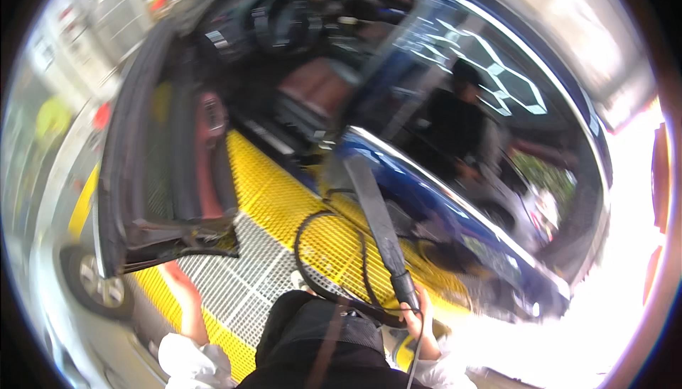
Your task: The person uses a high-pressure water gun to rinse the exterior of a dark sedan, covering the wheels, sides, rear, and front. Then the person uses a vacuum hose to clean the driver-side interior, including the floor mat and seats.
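Observation:
My right hand [418, 316] is closed round the lower end of a long, flat, dark vacuum crevice nozzle [375, 215]. The nozzle slants up toward the rear side of a dark blue car [426, 197]. A black hose [297, 247] loops over the floor in front of me. On the left, my left hand [181, 286] is raised to the lower edge of the swung-out front car door [213, 154]. Its fingers blur into that edge, so I cannot make out whether they grip it. Through the doorway a red-brown seat [316, 87] and a steering wheel [288, 23] show.
Yellow and grey grating [249, 275] covers the floor between door and car. A light-coloured vehicle with a dark wheel [96, 282] stands at the left. The car's rear door [398, 176] is closed, its window reflecting a person and ceiling lights. Bright glare fills the right.

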The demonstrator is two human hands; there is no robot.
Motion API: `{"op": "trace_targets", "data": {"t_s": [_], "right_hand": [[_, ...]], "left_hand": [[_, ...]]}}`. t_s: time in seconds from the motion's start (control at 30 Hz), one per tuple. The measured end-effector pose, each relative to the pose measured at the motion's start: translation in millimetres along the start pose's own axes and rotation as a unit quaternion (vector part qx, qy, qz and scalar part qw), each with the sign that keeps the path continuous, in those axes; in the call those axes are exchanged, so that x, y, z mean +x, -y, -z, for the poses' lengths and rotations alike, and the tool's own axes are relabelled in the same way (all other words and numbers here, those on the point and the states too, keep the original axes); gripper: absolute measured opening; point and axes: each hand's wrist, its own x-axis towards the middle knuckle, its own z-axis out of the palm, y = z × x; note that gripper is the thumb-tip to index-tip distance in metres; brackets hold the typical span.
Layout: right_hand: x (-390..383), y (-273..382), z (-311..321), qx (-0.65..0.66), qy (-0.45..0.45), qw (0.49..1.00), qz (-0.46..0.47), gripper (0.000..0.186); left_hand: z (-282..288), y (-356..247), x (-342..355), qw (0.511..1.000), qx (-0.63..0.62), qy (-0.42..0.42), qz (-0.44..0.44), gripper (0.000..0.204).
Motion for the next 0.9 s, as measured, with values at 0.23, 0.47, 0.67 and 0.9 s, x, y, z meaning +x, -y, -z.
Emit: {"op": "trace_targets", "data": {"t_s": [0.23,0.47,0.67,0.9], "right_hand": [[-117,6,76,0.047,-0.179,0.978,0.092,0.068],[-154,28,109,0.061,-0.124,0.952,0.272,0.072],[-217,-23,180,-0.162,-0.258,0.927,0.221,0.047],[-236,-275,231,-0.501,-0.262,0.802,-0.191,0.066]], "left_hand": [[-107,-9,-66,0.967,0.120,0.222,-0.033,0.066],[-232,-2,-377,0.697,0.080,0.677,0.224,0.070],[-229,1,-452,0.716,0.055,0.611,0.332,0.050],[-200,-9,-324,0.816,0.092,0.533,0.204,0.048]]}}
